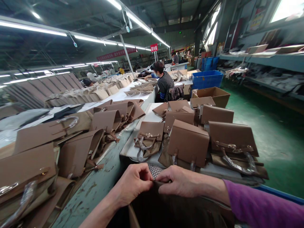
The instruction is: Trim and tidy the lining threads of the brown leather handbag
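Note:
Low in the view, a dark brown handbag (180, 207) is held up close to me, its lower part cut off by the frame. My left hand (135, 182) pinches its top edge between thumb and curled fingers. Right beside it, my right hand (177, 182) grips the same edge, thumb toward me; its fingertips are hidden behind the bag. Just beyond my hands lies a brown handbag (188, 144) with its flap toward me. To its left sits a smaller handbag (150, 133) with a plastic-wrapped handle, and to its right a larger handbag (232, 139) with metal fittings.
More brown bags cover the long table (95, 186) on my left. Ahead, a person in a striped top (165, 83) sits working. Past the bags stand a cardboard box (213, 95) and a blue bin (206, 79). Green floor (282, 142) runs along the right, beside shelving (273, 60).

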### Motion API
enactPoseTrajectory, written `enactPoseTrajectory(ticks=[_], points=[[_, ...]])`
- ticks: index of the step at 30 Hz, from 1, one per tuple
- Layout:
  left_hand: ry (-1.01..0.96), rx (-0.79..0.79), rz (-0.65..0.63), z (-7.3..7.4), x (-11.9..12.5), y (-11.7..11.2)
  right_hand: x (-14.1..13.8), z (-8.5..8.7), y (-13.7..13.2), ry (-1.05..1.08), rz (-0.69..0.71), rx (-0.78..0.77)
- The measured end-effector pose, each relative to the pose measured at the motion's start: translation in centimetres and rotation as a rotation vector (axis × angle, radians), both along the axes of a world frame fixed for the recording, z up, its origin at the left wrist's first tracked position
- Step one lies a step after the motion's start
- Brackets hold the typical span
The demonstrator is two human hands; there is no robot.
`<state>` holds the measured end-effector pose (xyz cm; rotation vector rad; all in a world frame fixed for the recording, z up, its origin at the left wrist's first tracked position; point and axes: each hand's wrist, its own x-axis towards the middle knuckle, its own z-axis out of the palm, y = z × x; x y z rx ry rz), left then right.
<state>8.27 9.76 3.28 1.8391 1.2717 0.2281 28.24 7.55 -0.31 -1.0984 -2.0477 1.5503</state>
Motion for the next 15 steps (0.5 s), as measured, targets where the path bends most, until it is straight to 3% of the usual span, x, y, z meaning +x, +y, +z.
enactPoseTrajectory(ticks=[8,12,15], points=[[-0.018,-0.091,-0.011,2.0,-2.1,0.2,-1.7,-0.2,2.2,-0.047,-0.02,0.016],[0.033,-0.156,-0.039,2.8,-3.6,0.9,-1.2,1.1,2.1,-0.078,-0.023,0.08],[0.026,-0.149,-0.061,2.3,-3.6,1.8,-1.0,2.1,1.9,-0.141,-0.036,0.177]])
